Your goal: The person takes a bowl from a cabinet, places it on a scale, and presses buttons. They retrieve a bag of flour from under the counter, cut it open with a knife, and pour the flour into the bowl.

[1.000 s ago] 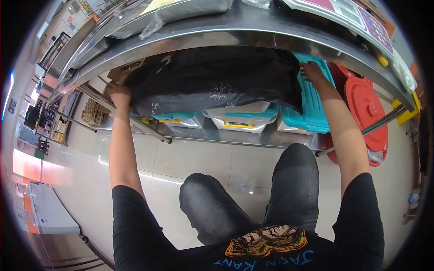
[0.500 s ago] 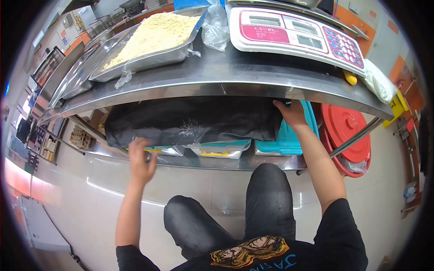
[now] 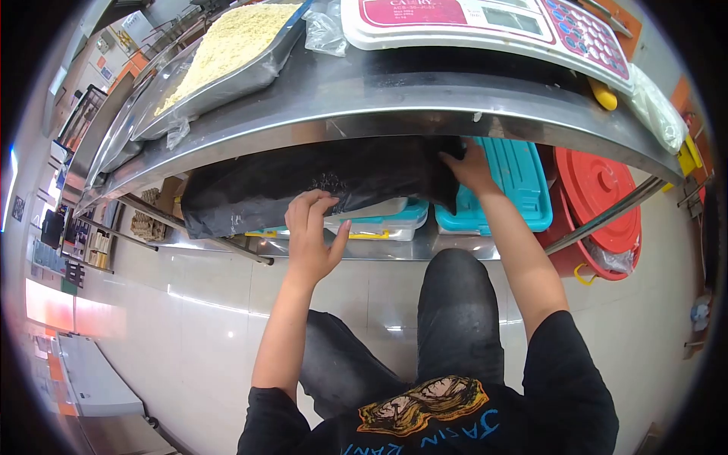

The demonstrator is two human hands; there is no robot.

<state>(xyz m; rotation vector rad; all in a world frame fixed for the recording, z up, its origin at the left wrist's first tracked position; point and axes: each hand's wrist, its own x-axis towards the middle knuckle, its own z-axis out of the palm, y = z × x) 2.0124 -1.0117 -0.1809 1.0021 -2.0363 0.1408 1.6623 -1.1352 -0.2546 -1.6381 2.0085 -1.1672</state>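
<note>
A black sheet (image 3: 265,178), dusted with white powder, drapes across the shelf space under the steel table. My left hand (image 3: 311,231) is at the sheet's front, fingertips against or just before it, with the thumb spread away. At the sheet's right end is my right hand (image 3: 472,168); its thumb lies on the black material and its other fingers are mostly hidden behind the edge. Below the sheet show a clear box with a teal lid and yellow latches (image 3: 371,233) and, beside my right forearm, a teal lid (image 3: 523,193).
Above, the steel table (image 3: 341,95) bears a tray of yellow crumbly material (image 3: 227,53), a white weighing scale (image 3: 455,30) and plastic bags. A red lidded bin (image 3: 599,193) stands at the right. Table legs (image 3: 607,216) flank the shelf. My knees are close below.
My left hand has moved right along the sheet's front. The sheet's right end has shifted slightly left, showing more of the teal lid. The view has tilted down.
</note>
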